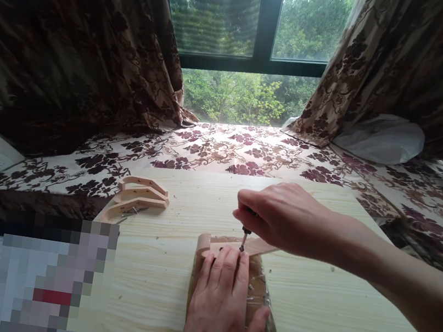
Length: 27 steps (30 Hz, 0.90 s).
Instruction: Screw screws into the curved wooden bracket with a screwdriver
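My right hand [280, 216] is wrapped round the handle of a screwdriver [244, 239], whose shaft points down between the fingers of my other hand. Its tip meets a curved light wooden piece [204, 243]. My left hand [222, 299] lies flat over that piece, fingers spread and pressing on it. Beneath them is a brown block wrapped in clear tape [257, 299]. To the left on the board, more curved wooden pieces with holes [144, 194] lie grouped, with several screws [131, 211] beside them.
A pale wooden board [329, 309] serves as the work surface, with small crumbs on it. Behind it are a flower-patterned cloth [216, 143], curtains, a window and a white plastic bag [384, 137]. A pixelated patch covers the lower left.
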Each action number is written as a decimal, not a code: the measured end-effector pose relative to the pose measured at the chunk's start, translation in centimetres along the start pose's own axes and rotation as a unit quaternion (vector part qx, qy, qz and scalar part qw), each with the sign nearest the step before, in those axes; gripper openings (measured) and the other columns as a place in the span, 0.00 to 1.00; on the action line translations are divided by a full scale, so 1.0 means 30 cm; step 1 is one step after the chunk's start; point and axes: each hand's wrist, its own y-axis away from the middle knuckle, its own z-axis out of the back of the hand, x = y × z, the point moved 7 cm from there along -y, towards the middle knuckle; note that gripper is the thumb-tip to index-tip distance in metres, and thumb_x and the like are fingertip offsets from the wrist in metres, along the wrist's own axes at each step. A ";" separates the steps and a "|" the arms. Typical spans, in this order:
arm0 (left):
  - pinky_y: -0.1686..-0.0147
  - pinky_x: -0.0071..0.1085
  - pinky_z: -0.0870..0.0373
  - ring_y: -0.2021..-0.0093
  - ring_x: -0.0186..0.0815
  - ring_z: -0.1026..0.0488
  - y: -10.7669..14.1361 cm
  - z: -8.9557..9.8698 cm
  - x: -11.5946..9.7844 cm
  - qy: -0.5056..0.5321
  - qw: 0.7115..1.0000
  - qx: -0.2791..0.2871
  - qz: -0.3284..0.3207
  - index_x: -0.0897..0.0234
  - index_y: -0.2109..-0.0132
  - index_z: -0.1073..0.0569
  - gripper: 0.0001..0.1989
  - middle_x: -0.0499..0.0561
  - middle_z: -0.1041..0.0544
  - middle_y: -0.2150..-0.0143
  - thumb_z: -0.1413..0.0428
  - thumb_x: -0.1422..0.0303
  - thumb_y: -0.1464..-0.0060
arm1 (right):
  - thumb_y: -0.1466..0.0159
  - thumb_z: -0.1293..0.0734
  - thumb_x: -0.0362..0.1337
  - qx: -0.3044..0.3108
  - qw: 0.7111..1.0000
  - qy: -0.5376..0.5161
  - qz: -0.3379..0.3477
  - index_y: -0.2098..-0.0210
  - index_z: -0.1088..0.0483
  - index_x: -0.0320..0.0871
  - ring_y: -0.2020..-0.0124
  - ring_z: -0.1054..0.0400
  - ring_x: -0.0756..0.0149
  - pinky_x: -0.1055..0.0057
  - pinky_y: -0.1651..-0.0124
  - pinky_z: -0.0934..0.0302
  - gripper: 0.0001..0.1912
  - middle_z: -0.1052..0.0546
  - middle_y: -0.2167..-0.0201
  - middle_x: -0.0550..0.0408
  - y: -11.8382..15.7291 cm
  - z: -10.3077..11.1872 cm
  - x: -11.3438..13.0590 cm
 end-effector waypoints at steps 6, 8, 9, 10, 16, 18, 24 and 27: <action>0.45 0.49 0.37 0.40 0.51 0.40 -0.008 0.003 0.005 -0.005 1.000 0.007 -0.014 0.73 0.39 0.39 0.32 0.63 0.36 0.40 0.50 0.54 0.43 | 0.35 0.43 0.40 -0.013 0.999 0.024 -0.039 0.75 0.36 0.41 0.82 0.57 0.73 0.70 0.76 0.65 0.15 0.36 0.85 0.58 -0.012 -0.011 -0.024; 0.45 0.49 0.37 0.39 0.52 0.40 -0.007 0.004 0.007 -0.004 1.000 0.007 -0.016 0.73 0.39 0.39 0.32 0.63 0.36 0.39 0.50 0.53 0.43 | 0.36 0.41 0.40 0.004 0.999 0.011 -0.038 0.74 0.34 0.41 0.82 0.52 0.73 0.71 0.76 0.63 0.13 0.33 0.83 0.57 -0.010 -0.006 -0.027; 0.45 0.49 0.37 0.39 0.52 0.40 -0.007 0.004 0.008 -0.004 1.000 0.006 -0.015 0.73 0.39 0.39 0.32 0.63 0.36 0.39 0.50 0.53 0.43 | 0.37 0.40 0.40 0.014 0.999 -0.001 -0.030 0.73 0.34 0.41 0.81 0.50 0.74 0.71 0.76 0.62 0.12 0.32 0.82 0.57 -0.007 -0.002 -0.025; 0.45 0.49 0.37 0.39 0.52 0.40 -0.006 0.004 0.009 -0.003 1.000 0.005 -0.014 0.73 0.39 0.39 0.33 0.63 0.36 0.39 0.50 0.53 0.43 | 0.37 0.40 0.39 0.022 0.999 -0.014 -0.018 0.72 0.33 0.42 0.80 0.47 0.73 0.72 0.75 0.61 0.10 0.30 0.81 0.57 -0.004 0.004 -0.021; 0.43 0.47 0.39 0.38 0.51 0.41 -0.002 0.001 0.016 0.009 1.000 0.005 -0.010 0.71 0.38 0.40 0.32 0.62 0.36 0.39 0.50 0.54 0.43 | 0.37 0.41 0.34 0.040 0.998 -0.052 0.019 0.71 0.34 0.42 0.77 0.43 0.73 0.72 0.74 0.58 0.07 0.27 0.76 0.56 0.003 0.011 -0.002; 0.42 0.47 0.40 0.38 0.50 0.42 0.001 0.002 0.019 0.015 1.000 0.002 -0.008 0.71 0.38 0.40 0.32 0.61 0.37 0.38 0.49 0.55 0.43 | 0.36 0.42 0.35 0.038 0.998 -0.039 0.008 0.69 0.34 0.42 0.78 0.42 0.72 0.71 0.75 0.58 0.07 0.27 0.77 0.55 -0.002 -0.003 -0.006; 0.40 0.46 0.42 0.36 0.49 0.44 0.006 -0.005 0.019 0.018 1.000 0.004 -0.004 0.71 0.37 0.42 0.32 0.61 0.39 0.36 0.50 0.56 0.43 | 0.36 0.42 0.39 0.032 0.999 -0.004 -0.006 0.69 0.35 0.42 0.80 0.44 0.71 0.71 0.76 0.61 0.09 0.28 0.79 0.56 -0.009 -0.003 -0.013; 0.41 0.47 0.41 0.36 0.50 0.45 0.006 -0.005 0.017 0.019 1.000 0.004 0.000 0.71 0.37 0.42 0.32 0.62 0.39 0.36 0.49 0.57 0.43 | 0.37 0.41 0.38 0.043 0.999 -0.017 0.020 0.68 0.35 0.43 0.80 0.46 0.72 0.72 0.76 0.60 0.07 0.29 0.79 0.57 -0.002 0.012 0.001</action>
